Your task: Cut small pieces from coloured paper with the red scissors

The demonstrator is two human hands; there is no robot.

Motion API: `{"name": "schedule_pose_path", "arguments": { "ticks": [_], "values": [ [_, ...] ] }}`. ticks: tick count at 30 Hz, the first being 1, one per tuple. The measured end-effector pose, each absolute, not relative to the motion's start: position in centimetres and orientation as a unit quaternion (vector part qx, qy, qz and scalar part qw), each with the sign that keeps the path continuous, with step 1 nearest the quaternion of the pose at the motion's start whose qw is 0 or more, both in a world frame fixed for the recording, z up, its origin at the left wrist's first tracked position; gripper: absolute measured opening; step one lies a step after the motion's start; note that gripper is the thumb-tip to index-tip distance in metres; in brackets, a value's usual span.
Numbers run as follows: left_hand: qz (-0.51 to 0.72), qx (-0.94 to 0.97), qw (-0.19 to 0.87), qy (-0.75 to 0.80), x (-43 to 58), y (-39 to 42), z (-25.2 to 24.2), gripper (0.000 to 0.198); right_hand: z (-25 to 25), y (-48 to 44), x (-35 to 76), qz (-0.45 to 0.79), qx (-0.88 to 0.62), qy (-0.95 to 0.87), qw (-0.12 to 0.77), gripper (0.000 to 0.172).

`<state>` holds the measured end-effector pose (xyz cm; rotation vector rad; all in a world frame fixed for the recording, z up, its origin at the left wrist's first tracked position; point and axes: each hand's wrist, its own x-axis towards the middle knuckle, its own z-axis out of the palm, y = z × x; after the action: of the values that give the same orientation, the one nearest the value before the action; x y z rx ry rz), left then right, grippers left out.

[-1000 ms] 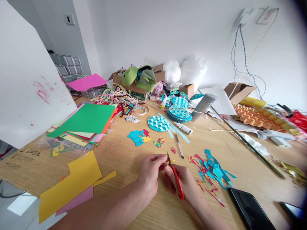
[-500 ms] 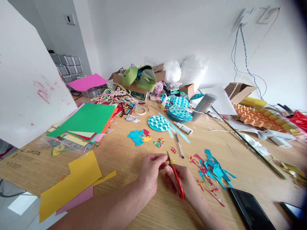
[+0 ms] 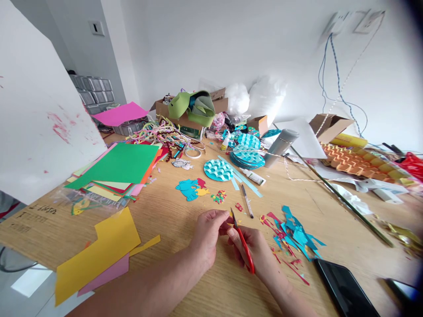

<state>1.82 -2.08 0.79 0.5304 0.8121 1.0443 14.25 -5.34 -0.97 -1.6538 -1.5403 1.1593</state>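
Observation:
My right hand (image 3: 256, 251) grips small red-handled scissors (image 3: 243, 244), blades pointing up and away over the wooden table (image 3: 330, 220). My left hand (image 3: 206, 235) is closed in a pinch beside the blade tips, on a tiny yellow paper scrap (image 3: 230, 224) that is barely visible. Just right of my hands lies a pile of blue and red paper offcuts (image 3: 294, 235). Beyond my hands lie a blue, red and yellow paper cut-out (image 3: 190, 188) and a pen (image 3: 246, 200).
A stack of coloured paper topped by a green sheet (image 3: 117, 167) lies at left, yellow paper (image 3: 99, 251) at the near left edge. Blue patterned discs (image 3: 218, 169), a glue tube (image 3: 253, 176), a grey flask (image 3: 280, 147) and cardboard boxes (image 3: 188, 112) crowd the back. A phone (image 3: 343, 288) sits near right.
Almost nothing has moved. My hands have shifted very slightly, still together around the scissors' tips.

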Motion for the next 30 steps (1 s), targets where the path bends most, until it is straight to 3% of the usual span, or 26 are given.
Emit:
{"name": "schedule_pose_path", "arguments": {
  "ticks": [30],
  "values": [
    [0.477, 0.298, 0.710, 0.424, 1.56, -1.32, 0.92, 0.016, -0.65, -5.47, 14.26, 0.441, -0.624, -0.574, 0.295, 0.052]
  ]
}}
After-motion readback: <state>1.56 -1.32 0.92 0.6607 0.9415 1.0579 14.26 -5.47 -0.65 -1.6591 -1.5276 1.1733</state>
